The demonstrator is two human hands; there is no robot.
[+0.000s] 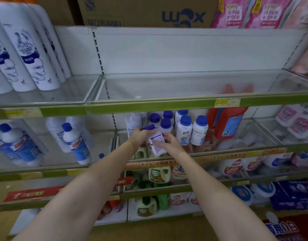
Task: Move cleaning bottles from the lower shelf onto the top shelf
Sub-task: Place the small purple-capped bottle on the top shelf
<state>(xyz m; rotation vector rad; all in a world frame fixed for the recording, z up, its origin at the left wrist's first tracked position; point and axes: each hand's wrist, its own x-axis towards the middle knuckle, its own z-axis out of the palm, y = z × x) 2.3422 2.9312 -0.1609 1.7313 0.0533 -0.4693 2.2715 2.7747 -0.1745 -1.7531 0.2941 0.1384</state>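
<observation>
Head view, both hands, left hand [141, 134], right hand [167, 141], gripping tilted white plastic bottle [155, 145], blue cap.

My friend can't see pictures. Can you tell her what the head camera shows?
Two bare arms reach into a shop shelf, and both hands, left hand and right hand, hold one tilted white bottle with a blue cap. More blue-capped bottles stand behind it, and the top shelf above is bare in the middle.
</observation>
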